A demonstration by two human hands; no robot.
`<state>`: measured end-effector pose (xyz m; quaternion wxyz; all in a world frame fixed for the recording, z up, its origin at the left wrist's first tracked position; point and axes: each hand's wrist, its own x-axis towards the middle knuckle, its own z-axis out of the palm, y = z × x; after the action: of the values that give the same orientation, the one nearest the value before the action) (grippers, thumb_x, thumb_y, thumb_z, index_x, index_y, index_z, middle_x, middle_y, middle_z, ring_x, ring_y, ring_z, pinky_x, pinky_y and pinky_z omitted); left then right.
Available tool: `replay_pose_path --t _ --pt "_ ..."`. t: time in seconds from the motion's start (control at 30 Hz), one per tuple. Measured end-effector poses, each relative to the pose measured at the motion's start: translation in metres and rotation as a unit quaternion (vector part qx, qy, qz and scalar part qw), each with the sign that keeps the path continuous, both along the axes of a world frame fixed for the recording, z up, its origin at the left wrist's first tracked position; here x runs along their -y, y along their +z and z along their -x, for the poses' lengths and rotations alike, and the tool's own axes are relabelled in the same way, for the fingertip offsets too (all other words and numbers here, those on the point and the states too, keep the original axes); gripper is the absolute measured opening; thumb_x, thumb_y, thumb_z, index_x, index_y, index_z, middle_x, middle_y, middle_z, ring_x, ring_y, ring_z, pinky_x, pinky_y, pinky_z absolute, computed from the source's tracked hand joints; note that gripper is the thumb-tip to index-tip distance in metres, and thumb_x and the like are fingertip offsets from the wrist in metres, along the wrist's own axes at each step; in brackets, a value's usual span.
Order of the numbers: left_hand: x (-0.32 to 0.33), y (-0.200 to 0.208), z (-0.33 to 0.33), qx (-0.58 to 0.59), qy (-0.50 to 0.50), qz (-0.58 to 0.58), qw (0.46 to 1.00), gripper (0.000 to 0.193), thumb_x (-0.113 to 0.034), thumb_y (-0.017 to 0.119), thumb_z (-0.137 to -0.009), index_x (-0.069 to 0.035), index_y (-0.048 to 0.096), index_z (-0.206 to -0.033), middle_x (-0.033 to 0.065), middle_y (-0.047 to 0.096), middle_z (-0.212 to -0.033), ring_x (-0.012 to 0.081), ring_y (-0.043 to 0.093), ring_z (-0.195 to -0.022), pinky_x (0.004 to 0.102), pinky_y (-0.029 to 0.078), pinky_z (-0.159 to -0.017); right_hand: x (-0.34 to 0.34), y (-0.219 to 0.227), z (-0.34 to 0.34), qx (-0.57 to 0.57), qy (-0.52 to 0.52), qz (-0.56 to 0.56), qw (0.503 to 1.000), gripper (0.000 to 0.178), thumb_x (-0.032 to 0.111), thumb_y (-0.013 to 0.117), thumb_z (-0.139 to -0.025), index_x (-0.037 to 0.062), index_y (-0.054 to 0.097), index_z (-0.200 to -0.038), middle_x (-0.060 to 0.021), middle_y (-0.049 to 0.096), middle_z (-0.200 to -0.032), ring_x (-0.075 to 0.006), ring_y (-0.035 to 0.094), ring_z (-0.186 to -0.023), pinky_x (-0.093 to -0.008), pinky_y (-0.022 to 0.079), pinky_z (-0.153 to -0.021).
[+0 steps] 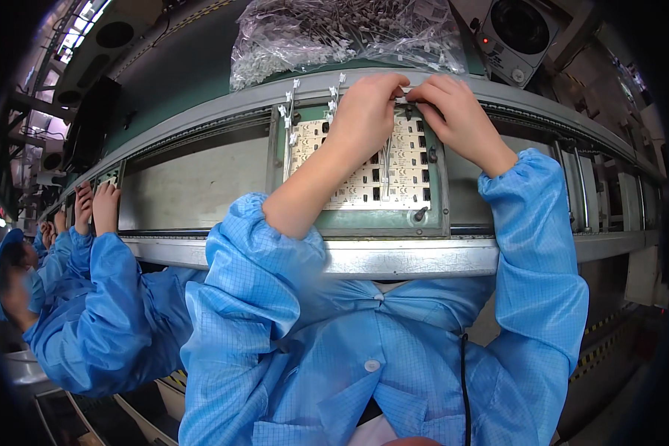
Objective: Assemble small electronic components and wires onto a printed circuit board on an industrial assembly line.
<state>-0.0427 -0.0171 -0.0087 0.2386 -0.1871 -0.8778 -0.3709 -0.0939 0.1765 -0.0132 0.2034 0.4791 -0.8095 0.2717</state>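
Your left hand (368,108) and right hand (453,111) are bent close together at the far edge of the green carrier (379,221), but you cannot tell whether either grip is clenched on anything. The pale circuit-board panel (409,177) lies in that carrier beneath them, with white-ended cables (290,119) along its left side. Beyond it sits a clear plastic bag (349,37) of similar cables.
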Motion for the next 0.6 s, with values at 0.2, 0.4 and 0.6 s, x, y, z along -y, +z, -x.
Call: replay_pose_path --t 0.2,0.4,0.6 --pt "0.007 0.007 -0.001 0.077 0.009 -0.057 0.995 0.032 0.007 0.062 -0.085 -0.002 0.067 -0.115 0.0142 0.064 -0.110 0.0247 0.069 -0.097 0.0344 0.057 -0.085 0.014 0.003 0.003 -0.016 -0.006 0.011 1.000 0.013 0.011 0.065 -0.088 0.0053 0.066 -0.099 -0.0074 0.062 -0.097 -0.0295 0.059 -0.096 -0.0405 0.044 -0.086" --pt "0.005 0.023 -0.012 -0.057 0.149 0.162 0.974 0.017 -0.005 0.066 -0.080 -0.009 0.070 -0.096 0.0090 0.065 -0.096 0.0271 0.061 -0.095 0.0432 0.046 -0.083 0.019 0.002 0.006 -0.017 -0.014 0.002 1.000 0.010 0.012 0.066 -0.087 0.0058 0.066 -0.095 -0.0070 0.063 -0.095 -0.0279 0.059 -0.095 -0.0395 0.044 -0.086" --pt "-0.001 0.020 -0.023 0.001 0.187 0.239 0.953 0.016 -0.028 0.073 -0.074 -0.012 0.073 -0.070 0.0051 0.067 -0.087 0.0262 0.059 -0.094 0.0448 0.037 -0.082 0.020 0.002 0.001 0.006 -0.018 0.019 1.000 0.009 0.012 0.065 -0.087 0.0058 0.066 -0.094 -0.0072 0.063 -0.094 -0.0286 0.059 -0.095 -0.0398 0.045 -0.086"
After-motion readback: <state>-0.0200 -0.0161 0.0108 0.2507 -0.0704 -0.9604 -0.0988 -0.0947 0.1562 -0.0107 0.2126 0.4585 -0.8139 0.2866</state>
